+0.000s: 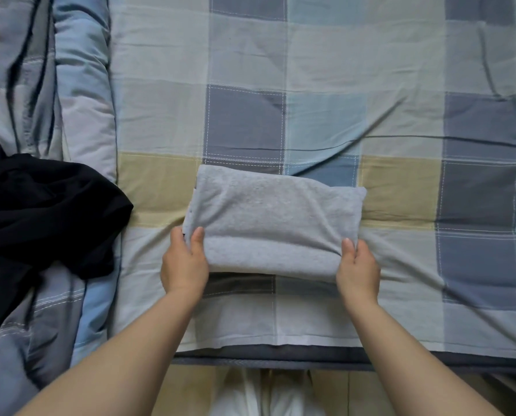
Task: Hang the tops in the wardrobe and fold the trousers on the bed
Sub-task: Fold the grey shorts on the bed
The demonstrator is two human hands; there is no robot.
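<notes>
Grey trousers [271, 217], folded into a thick rectangle, lie on the checked bed sheet [400, 70] near its front edge. My left hand [184, 262] grips the bundle's near left corner, thumb on top and fingers tucked under the fabric. My right hand [357, 265] grips the near right corner the same way, thumb on top. A black garment [43, 211] lies crumpled at the left, partly on the rolled quilt.
A rolled blue-and-grey quilt [79, 85] runs along the left side of the bed. The mattress edge [280, 360] crosses the bottom, with my white-trousered legs [268, 394] and the floor below it. The sheet is creased at the right of the bundle.
</notes>
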